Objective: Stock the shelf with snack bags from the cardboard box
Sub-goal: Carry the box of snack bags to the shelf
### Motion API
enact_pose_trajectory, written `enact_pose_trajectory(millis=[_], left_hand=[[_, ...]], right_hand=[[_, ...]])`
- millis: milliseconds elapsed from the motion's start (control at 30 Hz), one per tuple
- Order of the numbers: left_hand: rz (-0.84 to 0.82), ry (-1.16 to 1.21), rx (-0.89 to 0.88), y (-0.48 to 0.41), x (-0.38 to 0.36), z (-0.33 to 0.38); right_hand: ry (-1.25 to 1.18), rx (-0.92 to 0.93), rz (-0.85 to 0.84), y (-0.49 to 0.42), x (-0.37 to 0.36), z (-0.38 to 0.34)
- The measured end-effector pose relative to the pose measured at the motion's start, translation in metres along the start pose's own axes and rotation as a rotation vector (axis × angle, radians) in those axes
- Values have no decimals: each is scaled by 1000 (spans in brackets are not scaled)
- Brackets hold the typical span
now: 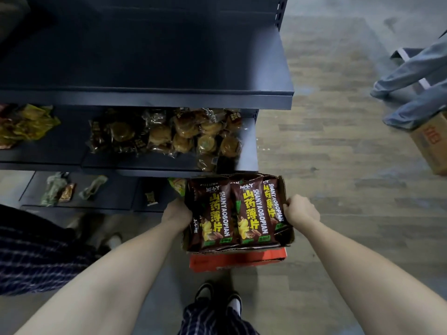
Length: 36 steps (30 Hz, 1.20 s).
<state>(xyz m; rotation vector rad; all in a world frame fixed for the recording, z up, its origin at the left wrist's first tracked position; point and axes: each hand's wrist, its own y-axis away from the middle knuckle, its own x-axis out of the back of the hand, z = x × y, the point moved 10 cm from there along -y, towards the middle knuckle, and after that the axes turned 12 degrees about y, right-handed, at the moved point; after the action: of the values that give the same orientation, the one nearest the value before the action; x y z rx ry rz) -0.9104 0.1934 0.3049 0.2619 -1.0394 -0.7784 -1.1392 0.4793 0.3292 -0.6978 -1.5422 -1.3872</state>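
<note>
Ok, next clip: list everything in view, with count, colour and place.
open brown cardboard box: one, red outer flap, held before the shelves' right end
brown snack bags with yellow lettering: at least three showing, inside the box
dark blue-grey metal shelf unit: one, three tiers showing, upper left
clear-wrapped round golden pastries: a pile, middle tier
yellow-green packets: several, middle tier, far left
small green and brown packets: a few, lowest tier
second brown cardboard box: one, floor, right edge
left hand: grips the box's left wall
right hand: grips the box's right wall
</note>
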Motion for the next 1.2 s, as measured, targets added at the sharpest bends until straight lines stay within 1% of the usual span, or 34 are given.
enact_pose_trajectory(millis=[167,400,600,800,900,1033,1200], left_hand=[[-42,-21,-66,-13,-11,14],[-63,-83,-76,-26,-17,21],[-147,-133,-94,-24,-29,28],[-194,-90,2,-29,-31,24],[-193,-60,1,-31,-28,28],[-227,52,-10,-31,-33,35],[-224,30,3,-30,-32,39]], right_hand=[[-3,-14,-25,-13,-11,1],[18,-11,-48,-28,-10,-3],[43,-50,-99,-34,-11,2],[11,-44,-161,-35,-16,-9],[-7,-28,-177,-38,-18,-13],[-51,-3,-204,-42,-21,-11],[-86,6,-209,-44,-22,-8]])
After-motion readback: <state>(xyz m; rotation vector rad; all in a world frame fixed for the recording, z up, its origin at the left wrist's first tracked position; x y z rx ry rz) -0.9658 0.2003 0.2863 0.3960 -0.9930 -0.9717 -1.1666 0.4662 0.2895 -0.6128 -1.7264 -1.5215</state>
